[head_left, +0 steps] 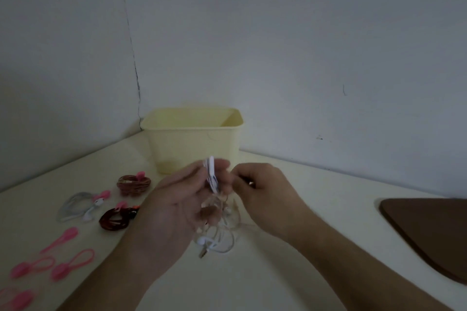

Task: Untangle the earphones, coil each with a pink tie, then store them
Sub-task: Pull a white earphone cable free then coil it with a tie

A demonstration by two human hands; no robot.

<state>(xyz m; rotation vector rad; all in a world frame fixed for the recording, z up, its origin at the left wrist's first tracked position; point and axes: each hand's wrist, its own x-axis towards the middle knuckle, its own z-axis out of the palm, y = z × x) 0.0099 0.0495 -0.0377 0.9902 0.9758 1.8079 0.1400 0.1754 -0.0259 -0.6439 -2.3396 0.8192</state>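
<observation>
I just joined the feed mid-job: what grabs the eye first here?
Dead centre, the left hand holds up a white earphone being coiled, while the right hand pinches its cable. Behind them stands a pale yellow bin. At left lie three tied coils and loose pink ties.

No legible text, label, brand, number or sign appears on anything in front of me. The pale yellow bin shows a plain wall with no marking. The pink ties and the earphones carry no print that I can read at this sharpness.
</observation>
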